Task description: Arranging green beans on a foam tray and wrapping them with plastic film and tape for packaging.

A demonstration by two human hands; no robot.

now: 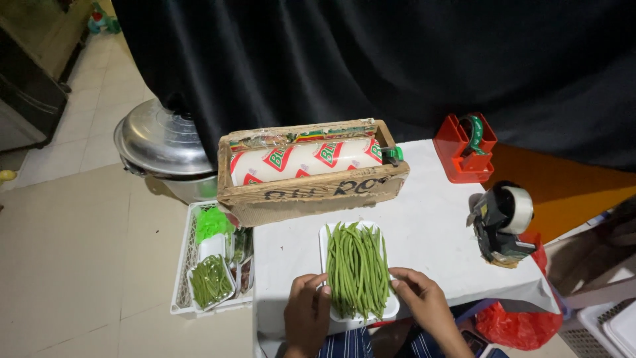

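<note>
A white foam tray [324, 240] piled with long green beans [358, 268] lies on the white table [430, 232] near its front edge. My left hand [307, 311] rests against the tray's left side, fingers curled at the beans. Against the tray's right side lies my right hand [422, 298], its fingertips touching the beans. Neither hand lifts anything.
A worn cardboard box [311, 192] holding a roll of cling film [305, 159] stands behind the tray. A red tape dispenser [465, 149] and a black packing-tape dispenser [501, 222] sit to the right. A white crate [180, 278] with packed beans and a metal pot [164, 149] sit on the floor at left.
</note>
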